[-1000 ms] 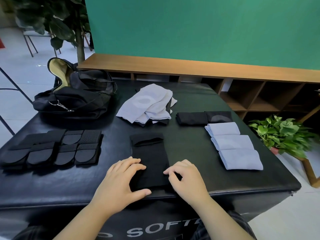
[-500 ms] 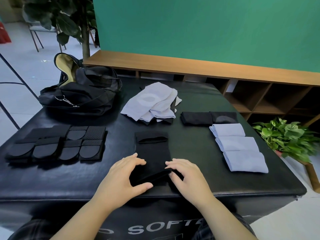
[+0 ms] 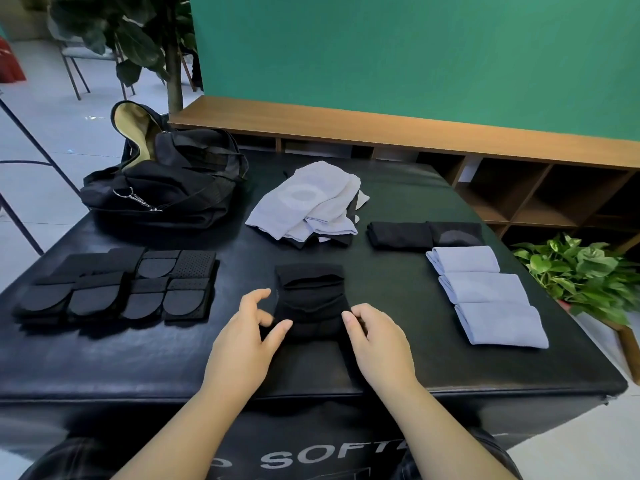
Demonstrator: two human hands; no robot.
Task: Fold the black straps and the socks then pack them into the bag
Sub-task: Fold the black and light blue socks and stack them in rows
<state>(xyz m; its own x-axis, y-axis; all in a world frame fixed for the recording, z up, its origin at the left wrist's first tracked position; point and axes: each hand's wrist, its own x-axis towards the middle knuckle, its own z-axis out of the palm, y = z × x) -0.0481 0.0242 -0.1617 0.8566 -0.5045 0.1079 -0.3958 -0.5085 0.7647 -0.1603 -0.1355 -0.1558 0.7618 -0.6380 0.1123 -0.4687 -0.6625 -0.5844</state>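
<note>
A black sock (image 3: 310, 299) lies in front of me on the black padded table (image 3: 398, 362), its near end lifted and folded partway over its far end. My left hand (image 3: 247, 336) pinches the sock's left near corner. My right hand (image 3: 375, 339) pinches its right near corner. Several folded black straps (image 3: 117, 285) lie in rows at the left. Three folded light grey socks (image 3: 485, 292) are lined up at the right, with a folded black sock (image 3: 424, 234) behind them. A loose pile of grey and black socks (image 3: 311, 206) sits mid-table. The open black bag (image 3: 166, 181) rests at the far left.
A wooden shelf unit (image 3: 485, 157) runs behind the table under a green wall. A potted green plant (image 3: 581, 271) stands on the floor at the right. A tall leafy plant (image 3: 152, 39) and chair legs stand behind the bag.
Both hands have lifted the near end of the black sock off the table and carried it away from me, folding it over the far half. The sock lay flat a second ago.
</note>
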